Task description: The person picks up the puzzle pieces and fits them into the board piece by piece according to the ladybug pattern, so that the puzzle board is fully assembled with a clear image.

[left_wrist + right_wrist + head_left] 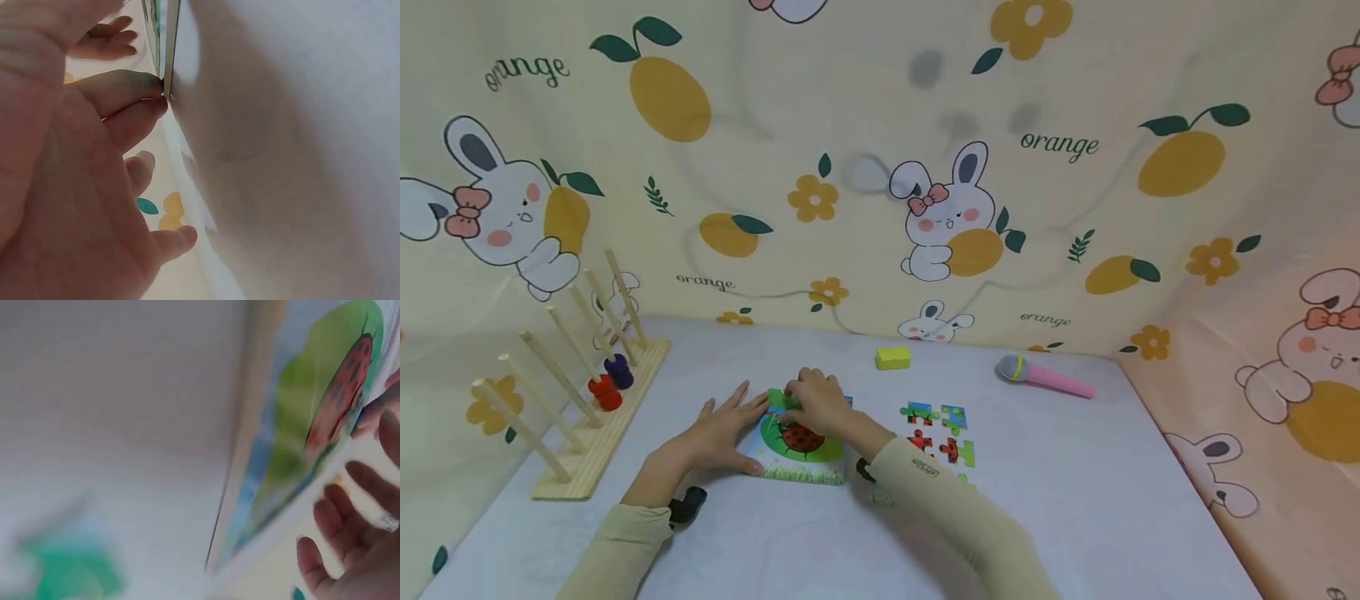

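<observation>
In the head view a picture puzzle board point(805, 477) with a ladybug on a green leaf lies on the table. My left hand point(724, 433) is spread at its left side; in the left wrist view, the fingertips point(159, 94) touch the board's edge. Over the board's upper left part, my right hand point(820, 404) bends its fingers and pinches a green puzzle piece point(775, 398), mostly covered by the hand. The right wrist view shows the ladybug picture point(340, 394) beside the right hand's loosely bent other fingers point(340, 515).
Right of the board lie several loose puzzle pieces point(953, 417), partly behind the right sleeve. Farther back are a yellow block point(892, 358) and a pink toy microphone point(1060, 381). At left stands a wooden peg rack point(580, 467) with red rings point(605, 393) and purple rings point(619, 372).
</observation>
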`<state>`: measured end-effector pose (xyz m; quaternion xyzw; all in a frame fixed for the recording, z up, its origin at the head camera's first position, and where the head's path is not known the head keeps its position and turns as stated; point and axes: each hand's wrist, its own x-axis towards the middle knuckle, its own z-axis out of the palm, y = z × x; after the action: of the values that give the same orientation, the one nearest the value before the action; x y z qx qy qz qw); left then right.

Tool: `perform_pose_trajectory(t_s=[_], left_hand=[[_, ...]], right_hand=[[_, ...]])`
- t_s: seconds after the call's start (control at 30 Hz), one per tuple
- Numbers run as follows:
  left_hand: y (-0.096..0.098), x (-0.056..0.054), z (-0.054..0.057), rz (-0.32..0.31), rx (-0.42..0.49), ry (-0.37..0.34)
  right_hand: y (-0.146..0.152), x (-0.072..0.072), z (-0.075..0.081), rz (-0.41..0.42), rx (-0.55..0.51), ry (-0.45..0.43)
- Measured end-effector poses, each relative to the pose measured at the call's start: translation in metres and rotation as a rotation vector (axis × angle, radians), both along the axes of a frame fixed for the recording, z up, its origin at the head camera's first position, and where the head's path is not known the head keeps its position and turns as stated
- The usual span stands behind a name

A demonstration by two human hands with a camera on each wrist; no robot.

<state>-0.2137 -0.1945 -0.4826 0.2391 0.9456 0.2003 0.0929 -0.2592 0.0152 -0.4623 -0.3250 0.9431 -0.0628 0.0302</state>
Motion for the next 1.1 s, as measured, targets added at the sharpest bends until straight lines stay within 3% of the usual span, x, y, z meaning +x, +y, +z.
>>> perform_pose_trajectory(t_s=[0.17,0.33,0.87,1.1], left_hand=[[0.000,0.001,0.001,0.007,0.004,-0.010],[0.000,0.003,0.002,0.006,0.011,-0.009],[0.002,0.004,0.006,-0.007,0.024,-0.002],[0.001,0.003,0.003,-0.014,0.027,-0.008]], right_hand=[[0.021,0.012,0.003,0.191,0.203,0.045],[0.034,0.019,0.000,0.277,0.253,0.021],[0.029,0.015,-0.015,0.256,0.224,-0.027],[0.024,0.016,-0.014,0.240,0.227,-0.040]])
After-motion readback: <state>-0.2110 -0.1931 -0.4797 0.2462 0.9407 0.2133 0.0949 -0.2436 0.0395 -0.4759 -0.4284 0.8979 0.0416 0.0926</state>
